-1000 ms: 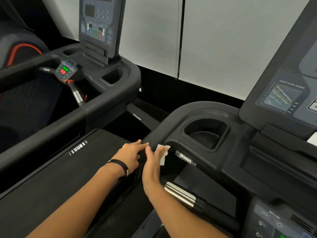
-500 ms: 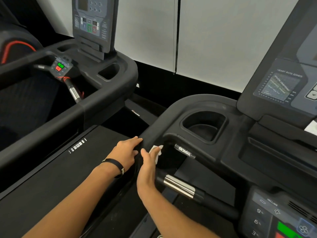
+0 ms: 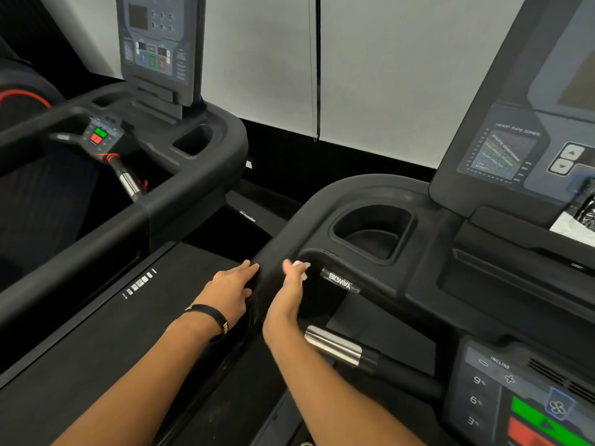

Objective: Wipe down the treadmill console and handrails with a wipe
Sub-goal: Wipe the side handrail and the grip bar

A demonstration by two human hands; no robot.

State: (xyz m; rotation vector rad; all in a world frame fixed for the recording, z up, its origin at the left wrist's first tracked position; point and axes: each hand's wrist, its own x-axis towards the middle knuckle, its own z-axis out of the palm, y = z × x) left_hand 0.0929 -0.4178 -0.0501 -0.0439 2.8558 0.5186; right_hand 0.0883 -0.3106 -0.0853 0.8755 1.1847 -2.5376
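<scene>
My right hand presses a small white wipe against the inner side of the black left handrail of the treadmill, where the rail bends into the console. My left hand, with a black wristband, lies flat on the outer side of the same rail, fingers stretched out. The console rises at the right with a heart-rate chart and arrow buttons. A cup holder is sunk into the deck just beyond my hands. Most of the wipe is hidden under my fingers.
A chrome pulse grip sticks out below my right wrist. A control pad with incline keys and green and red buttons sits at the lower right. A second treadmill stands to the left. White wall panels lie behind.
My right hand with the wipe has slid down and back along the bend of the handrail toward me. My left hand stays on the rail's outer side. The view has shifted slightly.
</scene>
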